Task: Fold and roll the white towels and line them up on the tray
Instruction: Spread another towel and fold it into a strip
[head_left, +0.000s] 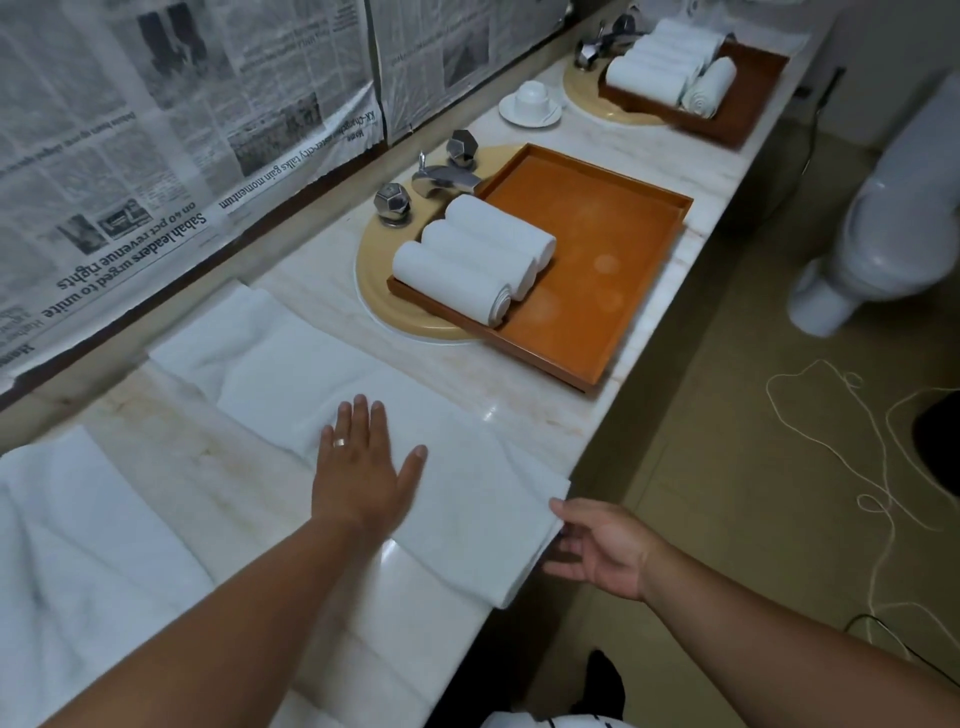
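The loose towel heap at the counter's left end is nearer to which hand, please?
Left. The left hand lies flat on the folded towel beside the towel heap; the right hand is at that towel's right corner.

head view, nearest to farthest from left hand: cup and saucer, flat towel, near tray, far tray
1. flat towel, under left hand
2. near tray, ahead
3. cup and saucer, farther back
4. far tray, far end

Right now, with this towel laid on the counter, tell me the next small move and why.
Probably curl the near end of the folded towel over with the right hand to start the roll. The left hand lies flat on it, the right hand is at that end, and three rolled towels sit in the tray with room beside them.
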